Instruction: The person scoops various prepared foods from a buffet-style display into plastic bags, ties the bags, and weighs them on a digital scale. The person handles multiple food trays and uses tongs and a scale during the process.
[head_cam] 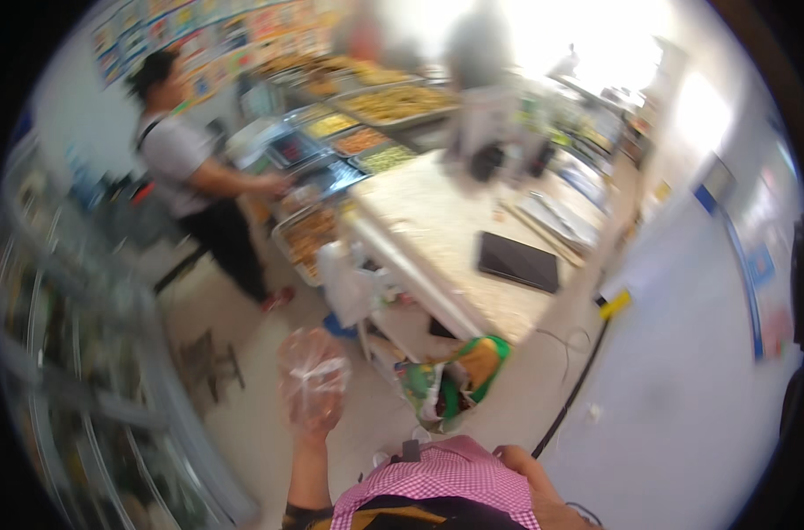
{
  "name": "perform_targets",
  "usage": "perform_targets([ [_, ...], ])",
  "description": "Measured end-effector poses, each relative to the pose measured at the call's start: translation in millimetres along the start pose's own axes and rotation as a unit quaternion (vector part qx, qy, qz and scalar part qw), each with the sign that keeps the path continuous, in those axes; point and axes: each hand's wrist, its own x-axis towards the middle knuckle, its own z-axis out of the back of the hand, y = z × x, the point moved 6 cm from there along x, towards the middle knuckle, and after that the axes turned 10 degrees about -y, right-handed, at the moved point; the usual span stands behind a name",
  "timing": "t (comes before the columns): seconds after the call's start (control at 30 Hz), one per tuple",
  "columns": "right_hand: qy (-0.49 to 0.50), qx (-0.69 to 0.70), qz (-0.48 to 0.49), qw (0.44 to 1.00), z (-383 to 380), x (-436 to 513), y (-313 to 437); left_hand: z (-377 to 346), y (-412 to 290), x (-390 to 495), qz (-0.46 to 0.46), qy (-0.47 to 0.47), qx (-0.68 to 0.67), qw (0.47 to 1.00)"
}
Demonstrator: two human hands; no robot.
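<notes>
My left hand (323, 427) is raised at lower centre-left, holding a tied clear plastic bag (312, 374). The bag looks pinkish-brown inside; blur hides what it contains, and it covers most of my fingers. My right hand (524, 464) is low at my right side, against the edge of a pink checked apron (441, 470). Its fingers are partly hidden, so its grip on the cloth is unclear. Ahead of me is a pale worktable (428, 218) with a dark flat tablet-like device (518, 262) lying on it.
A co-worker (183, 152) stands at the left, reaching over food trays (368, 142). Glass-fronted cabinets (110, 397) line the left. A green-and-yellow bag (451, 384) sits by the table's near end. A small stool (213, 368) stands on the floor. A black cable (574, 397) runs along the right wall.
</notes>
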Motion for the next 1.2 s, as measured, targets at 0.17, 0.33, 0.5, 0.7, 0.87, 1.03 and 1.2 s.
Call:
perform_targets([
  [0.17,-0.076,-0.017,0.037,0.996,-4,23,16,-48,12,-9,0.246,0.126,-0.287,0.917],
  [0.33,-0.076,0.033,0.093,0.992,15,40,44,-69,19,-25,0.164,0.037,-0.200,0.965],
  [0.5,-0.048,0.030,0.084,0.995,32,42,10,-99,32,-41,0.096,0.045,-0.197,0.975],
  [0.7,-0.051,0.006,0.132,0.990,14,78,-58,-134,43,-46,0.072,0.008,-0.222,0.972],
  [0.87,-0.056,0.026,0.135,0.989,18,93,-83,-183,35,-17,-0.027,0.122,-0.105,0.987],
  [1.03,-0.039,0.025,0.046,0.998,51,67,-78,-207,55,16,0.033,0.059,-0.173,0.983],
  [1.2,-0.028,-0.007,-0.007,1.000,68,39,-88,-228,71,37,0.052,0.032,-0.171,0.983],
])
